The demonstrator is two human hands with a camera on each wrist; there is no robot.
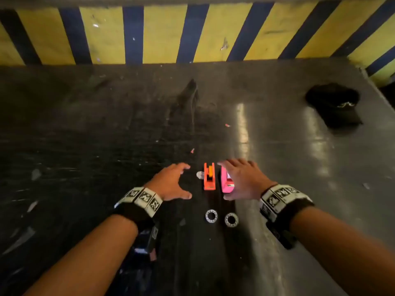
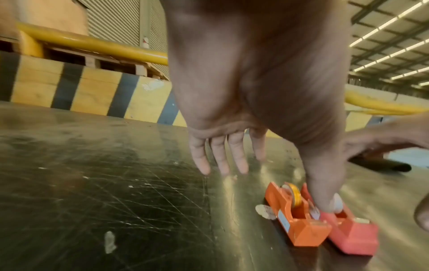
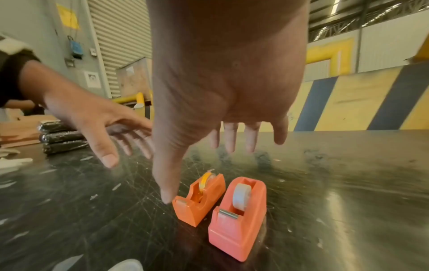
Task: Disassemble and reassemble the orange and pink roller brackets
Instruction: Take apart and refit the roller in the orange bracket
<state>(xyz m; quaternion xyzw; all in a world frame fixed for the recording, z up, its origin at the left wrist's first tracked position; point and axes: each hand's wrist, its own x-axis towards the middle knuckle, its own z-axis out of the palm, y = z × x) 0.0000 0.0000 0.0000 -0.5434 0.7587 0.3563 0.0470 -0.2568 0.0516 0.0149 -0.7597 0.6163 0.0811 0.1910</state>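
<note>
Two small roller brackets stand side by side on the dark table (image 1: 106, 146). The orange bracket (image 1: 209, 177) (image 2: 294, 218) (image 3: 199, 198) carries a yellow roller; the pink bracket (image 1: 226, 182) (image 2: 352, 236) (image 3: 239, 218) carries a white roller. My left hand (image 1: 171, 184) (image 2: 232, 150) hovers just left of the orange bracket with fingers spread, holding nothing. Over the pink bracket hangs my right hand (image 1: 239, 178) (image 3: 223, 132), fingers straight and spread, partly hiding it in the head view. Two clear rings (image 1: 211, 216) (image 1: 231, 219) lie on the table nearer to me.
A black cloth bundle (image 1: 335, 103) lies at the far right. A yellow and blue striped barrier (image 1: 192, 33) runs along the table's far edge. Black wrapped packs (image 3: 60, 139) are stacked at the left in the right wrist view. Small scraps dot the scratched surface.
</note>
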